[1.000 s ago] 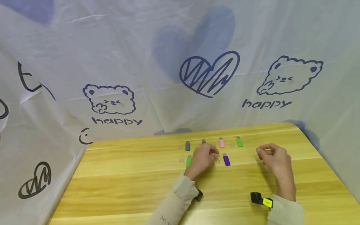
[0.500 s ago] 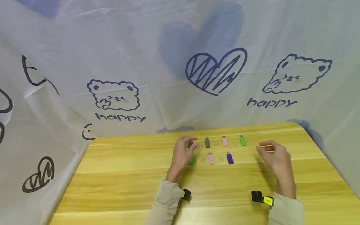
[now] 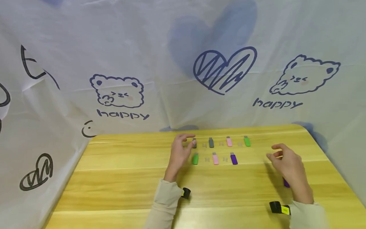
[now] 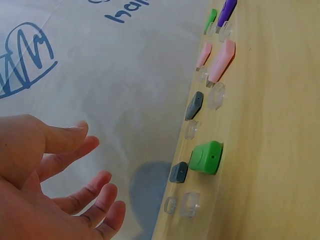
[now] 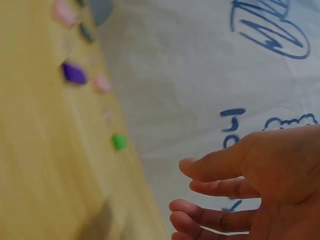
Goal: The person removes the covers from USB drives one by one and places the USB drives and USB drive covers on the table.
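Two rows of USB sticks lie on the wooden table, with small clear caps beside them. At the back are a grey stick [image 3: 211,142], a pink one [image 3: 229,142] and a green one [image 3: 247,141]. A green stick [image 3: 195,159], a pink one [image 3: 215,158] and a purple one [image 3: 233,158] form the front row. My left hand [image 3: 179,153] hovers at the left end, partly covering another grey stick [image 4: 179,172]; its loosely bent fingers hold nothing. To the right, my right hand [image 3: 290,163] hangs relaxed above the table, also holding nothing. Under its wrist shows a mostly hidden purple piece [image 3: 286,183].
A yellow wooden table [image 3: 114,178] stretches under both arms. Behind it hangs a white cloth [image 3: 160,63] printed with bears and hearts, meeting the table's back edge. A clear cap [image 4: 191,205] lies near the left end of the front row.
My left hand has gone from over the middle of the rows to their left end, uncovering sticks there. My right hand has shifted slightly right, and the purple piece shows below it.
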Demonstrator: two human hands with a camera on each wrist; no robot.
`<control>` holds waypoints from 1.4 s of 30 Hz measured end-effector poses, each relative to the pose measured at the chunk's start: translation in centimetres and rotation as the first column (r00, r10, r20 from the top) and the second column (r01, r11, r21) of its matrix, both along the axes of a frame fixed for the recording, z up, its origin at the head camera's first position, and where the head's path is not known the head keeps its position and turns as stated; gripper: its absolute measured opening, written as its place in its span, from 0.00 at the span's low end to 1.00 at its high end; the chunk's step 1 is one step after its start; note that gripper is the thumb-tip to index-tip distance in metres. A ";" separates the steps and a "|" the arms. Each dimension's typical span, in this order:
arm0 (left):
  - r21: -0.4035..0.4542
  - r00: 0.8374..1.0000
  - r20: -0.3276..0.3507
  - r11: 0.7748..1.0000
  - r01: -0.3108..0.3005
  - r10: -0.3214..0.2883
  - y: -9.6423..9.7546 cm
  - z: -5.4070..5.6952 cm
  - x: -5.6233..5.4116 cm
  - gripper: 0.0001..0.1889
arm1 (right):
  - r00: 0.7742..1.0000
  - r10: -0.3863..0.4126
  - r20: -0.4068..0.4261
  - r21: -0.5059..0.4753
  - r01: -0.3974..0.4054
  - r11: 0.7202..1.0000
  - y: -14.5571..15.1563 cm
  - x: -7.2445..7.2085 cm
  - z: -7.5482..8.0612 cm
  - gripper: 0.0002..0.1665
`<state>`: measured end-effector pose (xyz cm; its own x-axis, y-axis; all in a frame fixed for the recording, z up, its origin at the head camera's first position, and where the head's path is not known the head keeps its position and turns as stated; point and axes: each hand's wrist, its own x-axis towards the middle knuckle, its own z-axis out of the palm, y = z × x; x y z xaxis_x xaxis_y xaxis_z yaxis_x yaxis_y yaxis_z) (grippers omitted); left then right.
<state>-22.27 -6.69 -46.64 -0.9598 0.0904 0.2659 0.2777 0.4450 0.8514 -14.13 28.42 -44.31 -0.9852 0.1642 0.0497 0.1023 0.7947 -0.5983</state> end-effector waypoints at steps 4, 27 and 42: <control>-0.003 1.000 0.007 1.000 -0.004 0.004 -0.4 0.2 0.0 0.13 | 0.997 0.034 0.067 0.063 -0.038 0.997 1.5 0.8 -0.8 0.31; 0.004 1.000 0.016 1.000 0.001 -0.001 -0.8 0.4 0.0 0.13 | 0.982 0.044 0.185 0.181 -0.078 0.980 3.8 2.7 -3.0 0.16; 0.045 1.000 0.015 0.999 0.027 -0.028 -0.9 0.5 -0.1 0.11 | 0.995 0.095 0.040 0.188 -0.101 0.977 1.2 3.0 -0.2 0.14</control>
<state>-22.39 -7.58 -46.16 -0.9610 0.1052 0.2557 0.2763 0.3985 0.8746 -11.09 29.64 -44.50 -0.9976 0.0570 0.0398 0.0342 0.9007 -0.4332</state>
